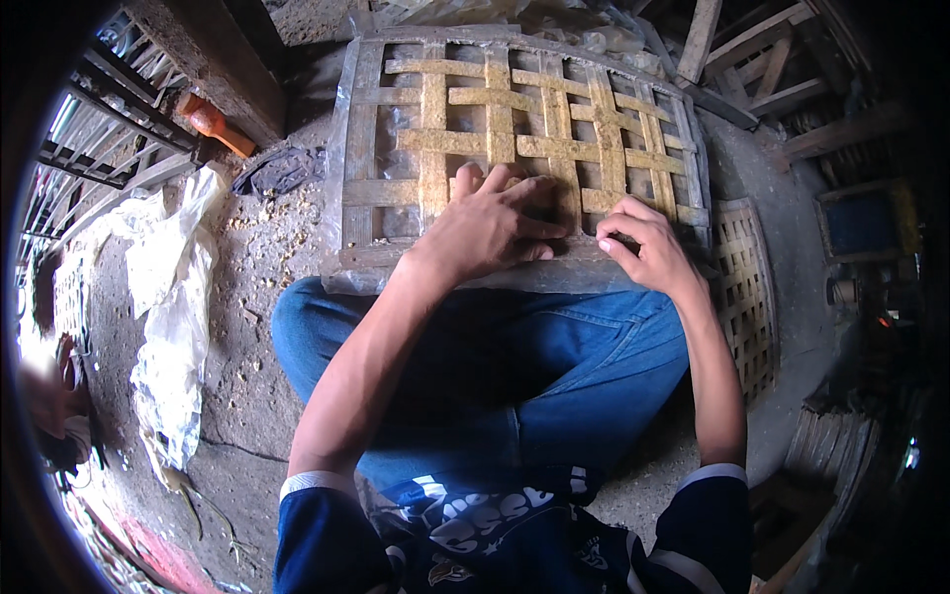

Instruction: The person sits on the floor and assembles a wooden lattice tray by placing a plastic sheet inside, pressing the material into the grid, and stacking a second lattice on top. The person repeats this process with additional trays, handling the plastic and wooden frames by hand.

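Observation:
Across my lap and the floor in front of me lies a wooden-framed lattice panel (427, 163) of woven flat strips. Yellowish, crumbly material coats many of its strips. My left hand (487, 223) rests over the near middle of the lattice, its fingers bent and spread apart; a yellowish patch shows beneath them, and I cannot tell whether it is loose. To its right, at the near edge, my right hand (648, 246) is closed, thumb and fingers curled together. What it holds, if anything, is hidden.
An orange-handled brush-like tool (216, 125) leans by a wooden post (213, 59). Clear plastic sheeting (168, 307) and a dark cloth (280, 170) lie at left among scattered crumbs. Another woven panel (744, 297) lies close at right; timber racks stand behind.

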The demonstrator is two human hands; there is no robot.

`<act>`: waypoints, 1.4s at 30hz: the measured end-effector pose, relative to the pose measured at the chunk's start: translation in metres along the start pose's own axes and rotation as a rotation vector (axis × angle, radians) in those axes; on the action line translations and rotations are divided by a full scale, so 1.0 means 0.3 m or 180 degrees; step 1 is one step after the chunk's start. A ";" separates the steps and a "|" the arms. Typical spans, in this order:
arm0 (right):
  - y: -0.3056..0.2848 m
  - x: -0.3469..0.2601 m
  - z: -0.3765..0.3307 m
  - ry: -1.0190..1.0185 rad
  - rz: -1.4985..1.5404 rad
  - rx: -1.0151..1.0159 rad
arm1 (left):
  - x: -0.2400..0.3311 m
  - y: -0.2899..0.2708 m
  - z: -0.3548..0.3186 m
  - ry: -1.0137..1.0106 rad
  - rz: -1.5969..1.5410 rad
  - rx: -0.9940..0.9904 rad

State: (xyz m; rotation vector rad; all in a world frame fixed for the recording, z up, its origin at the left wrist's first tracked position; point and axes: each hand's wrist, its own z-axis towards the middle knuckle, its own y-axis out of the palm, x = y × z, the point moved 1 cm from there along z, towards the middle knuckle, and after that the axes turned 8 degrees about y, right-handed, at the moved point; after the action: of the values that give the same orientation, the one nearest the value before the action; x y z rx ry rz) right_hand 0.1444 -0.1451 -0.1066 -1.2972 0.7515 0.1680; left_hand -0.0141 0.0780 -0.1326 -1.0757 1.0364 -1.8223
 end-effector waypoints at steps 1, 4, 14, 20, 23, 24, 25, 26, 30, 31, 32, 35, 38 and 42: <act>-0.005 -0.004 0.003 0.0023 -0.0018 -0.0054 | 0.000 0.001 -0.001 0.0008 0.0005 0.0008; -0.008 -0.008 0.015 -0.0042 -0.0059 -0.0104 | -0.012 0.011 -0.007 0.0095 0.0197 0.0117; -0.018 0.007 0.025 -0.0052 -0.0060 -0.0243 | -0.019 0.009 -0.007 0.0041 0.0154 -0.0125; -0.021 0.005 0.026 -0.0005 -0.0095 -0.0223 | -0.012 0.001 -0.008 0.0049 0.0171 -0.0033; -0.025 0.016 0.029 -0.0030 -0.0206 -0.0208 | -0.014 0.001 -0.006 0.0051 0.0159 -0.0053; -0.025 0.016 0.030 -0.0057 -0.0224 -0.0200 | -0.015 0.002 -0.006 0.0067 0.0142 -0.0010; -0.026 0.015 0.032 -0.0084 -0.0242 -0.0192 | -0.015 0.003 -0.007 0.0084 0.0125 0.0032; -0.026 0.016 0.034 -0.0111 -0.0259 -0.0184 | -0.017 0.006 -0.007 0.0123 0.0127 0.0075; -0.046 0.053 0.017 0.0110 -0.0173 -0.0265 | -0.016 -0.002 -0.007 0.0121 0.0119 0.0023; -0.047 0.063 0.005 0.0191 -0.0076 -0.0231 | -0.012 -0.005 -0.005 0.0078 0.0107 -0.0043; -0.049 0.068 -0.004 0.0273 0.0020 -0.0196 | -0.017 -0.002 -0.006 0.0087 0.0099 -0.0045; -0.047 0.061 -0.015 0.0309 0.0093 -0.0102 | -0.027 0.007 -0.008 0.0092 0.0105 -0.0059; -0.044 0.057 -0.031 0.0406 0.0208 0.0059 | -0.028 -0.004 -0.006 0.0072 0.0125 -0.0084; -0.028 0.043 -0.061 0.0652 -0.0050 0.0473 | -0.027 -0.002 -0.008 -0.0008 0.0162 -0.0212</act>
State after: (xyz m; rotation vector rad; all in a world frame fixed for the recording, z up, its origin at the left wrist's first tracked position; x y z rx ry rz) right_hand 0.1509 -0.1680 -0.1087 -1.1891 0.9105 -0.0341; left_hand -0.0136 0.0859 -0.1350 -1.0811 1.1200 -1.7566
